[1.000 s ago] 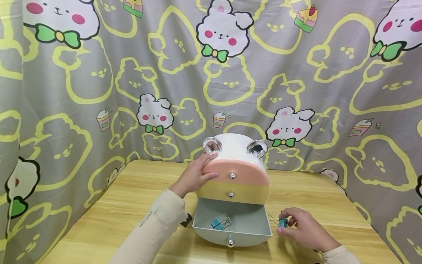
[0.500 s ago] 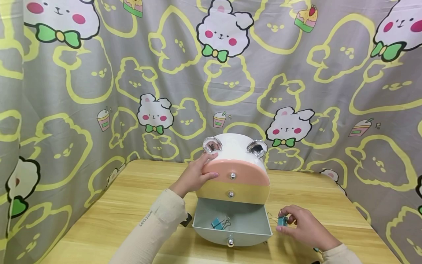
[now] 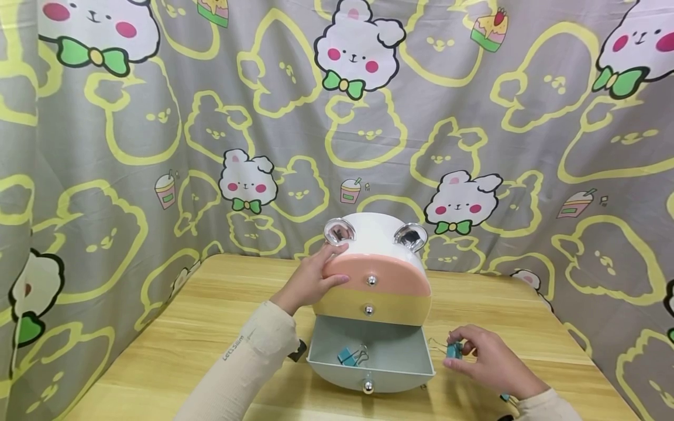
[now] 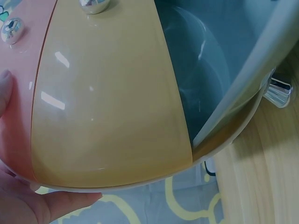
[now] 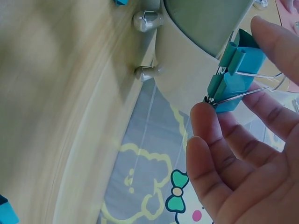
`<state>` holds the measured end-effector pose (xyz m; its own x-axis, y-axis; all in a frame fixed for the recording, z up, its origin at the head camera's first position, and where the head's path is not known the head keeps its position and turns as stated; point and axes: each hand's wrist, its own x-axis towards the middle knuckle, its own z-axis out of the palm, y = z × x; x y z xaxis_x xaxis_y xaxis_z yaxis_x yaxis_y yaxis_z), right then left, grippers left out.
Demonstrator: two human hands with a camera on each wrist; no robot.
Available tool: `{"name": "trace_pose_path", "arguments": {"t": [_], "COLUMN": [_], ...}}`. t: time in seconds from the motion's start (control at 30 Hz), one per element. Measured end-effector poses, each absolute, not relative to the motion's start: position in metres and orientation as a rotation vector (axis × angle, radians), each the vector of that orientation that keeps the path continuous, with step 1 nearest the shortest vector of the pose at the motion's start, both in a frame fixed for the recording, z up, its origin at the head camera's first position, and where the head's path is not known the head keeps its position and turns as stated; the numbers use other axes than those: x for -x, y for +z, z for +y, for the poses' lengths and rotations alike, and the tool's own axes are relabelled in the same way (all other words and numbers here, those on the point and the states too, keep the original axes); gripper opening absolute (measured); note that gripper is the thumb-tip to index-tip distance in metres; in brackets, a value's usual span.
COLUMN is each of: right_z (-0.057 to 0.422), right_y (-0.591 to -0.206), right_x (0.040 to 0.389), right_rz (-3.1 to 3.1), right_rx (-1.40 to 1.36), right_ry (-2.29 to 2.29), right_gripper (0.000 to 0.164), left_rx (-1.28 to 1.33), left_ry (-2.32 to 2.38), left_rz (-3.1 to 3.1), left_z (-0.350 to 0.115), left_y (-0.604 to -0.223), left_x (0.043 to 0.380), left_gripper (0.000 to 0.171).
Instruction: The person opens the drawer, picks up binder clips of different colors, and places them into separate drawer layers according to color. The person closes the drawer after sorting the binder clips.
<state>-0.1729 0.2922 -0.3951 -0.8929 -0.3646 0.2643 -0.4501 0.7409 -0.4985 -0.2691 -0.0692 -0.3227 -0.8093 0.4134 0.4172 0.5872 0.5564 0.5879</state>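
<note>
A rounded drawer box (image 3: 376,234) with silver eye-like knobs stands on the table, its pink and yellow drawers closed. Its grey-green bottom drawer (image 3: 400,380) is pulled out, and a teal binder clip (image 3: 347,356) with wire handles lies inside. My left hand (image 3: 310,280) grips the box's upper left side, thumb on the pink front and fingers round the edge. To the right of the open drawer, my right hand (image 3: 487,359) pinches another teal binder clip (image 3: 454,351). In the right wrist view this clip (image 5: 243,70) sits between thumb and fingers, wire handles toward the palm.
Another teal object (image 3: 505,397) shows partly beside my right wrist on the wooden table (image 3: 226,310). Teal pieces (image 5: 7,212) also show at the right wrist view's edges. A patterned curtain (image 3: 295,134) hangs close behind the table and along both sides.
My right hand shifts slightly with the binder clip, staying beside the drawer. The left hand, the box and the clip in the drawer keep their places.
</note>
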Motion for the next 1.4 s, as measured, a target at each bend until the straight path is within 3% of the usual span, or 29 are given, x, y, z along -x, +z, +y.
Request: {"name": "trace_pose_path", "arguments": {"t": [1.4], "right_z": [0.278], "right_y": [-0.384], "right_x": [0.176], "right_rz": [-2.704], "right_rx": [-0.639], "right_ry": [0.855], "right_gripper": [0.031], "left_rx": [0.822], "left_ry": [-1.096], "left_rz": [-2.574], "left_z": [-0.069], "left_y": [-0.325], "left_x": [0.270], "left_gripper": [0.064]}}
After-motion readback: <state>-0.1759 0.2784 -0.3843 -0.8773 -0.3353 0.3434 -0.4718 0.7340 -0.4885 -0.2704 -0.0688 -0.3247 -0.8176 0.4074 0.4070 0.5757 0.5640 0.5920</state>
